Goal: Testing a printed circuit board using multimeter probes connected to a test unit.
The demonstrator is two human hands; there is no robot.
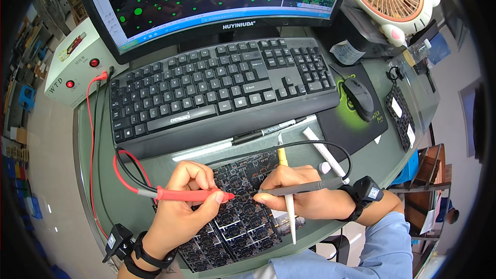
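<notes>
My left hand [181, 219] is closed around a red test probe [186, 195], its tip pointing right over a dark printed circuit board [240, 230]. In my right hand [305, 204] is a black test probe [297, 189] whose tip points left, close to the red one. A slim craft knife [290, 214] with a white handle, yellow collar and pointed blade is also tucked among the right fingers, blade end up. The board lies on the green table, patterned with rows of repeated round outlines. Whether either probe tip touches it, I cannot tell.
Beyond the board are a black keyboard [217, 98], a black marker [253, 136] and a white pen [326, 156]. A monitor [227, 26] with a circuit layout stands behind. Leads run from a white box [77, 72] at left. Right: a mouse [357, 98] on its pad, a fan [395, 0].
</notes>
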